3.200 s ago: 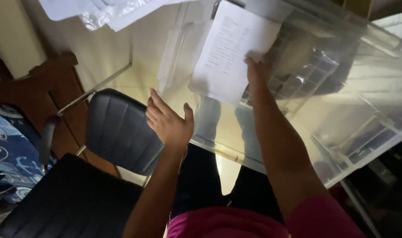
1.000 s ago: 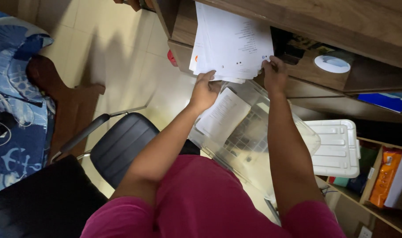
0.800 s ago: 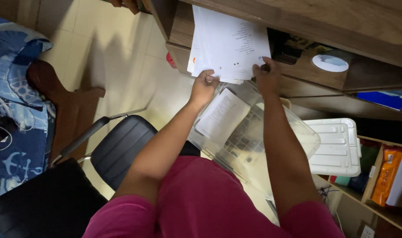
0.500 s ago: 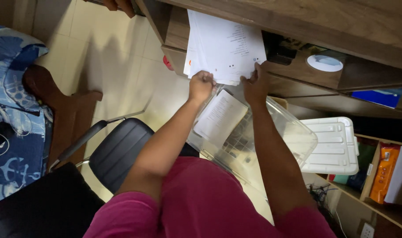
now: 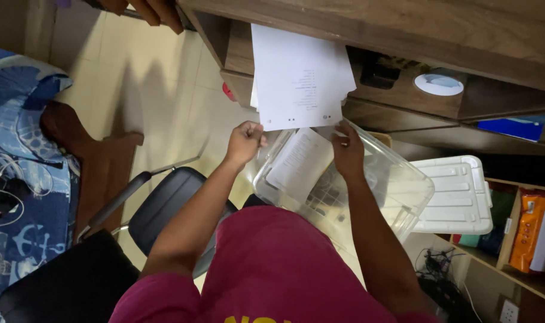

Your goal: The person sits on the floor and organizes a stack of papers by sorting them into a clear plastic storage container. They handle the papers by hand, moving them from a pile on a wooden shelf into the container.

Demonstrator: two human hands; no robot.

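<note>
1. Sheets point(image 5: 299, 78): white paper, held upright above a bin point(image 5: 398, 185), against the wooden desk point(image 5: 404, 30).
2. Left hand point(image 5: 244, 141): pinching the sheets' lower left corner.
3. Right hand point(image 5: 347, 149): gripping their lower right edge.
4. Bin: clear plastic, more paper inside, on the lap.
5. Lid point(image 5: 458, 197): white, right of the bin.
6. Chair point(image 5: 159, 209): black, at left.

The wooden desk edge point(image 5: 374, 27) closes in directly above the white sheets point(image 5: 299, 78). Below them the clear plastic bin point(image 5: 398, 191) fills the lap space, with a white lid point(image 5: 458, 197) just to its right. Open tiled floor point(image 5: 159, 101) lies leftward, bounded by the black chair point(image 5: 165, 209).
</note>
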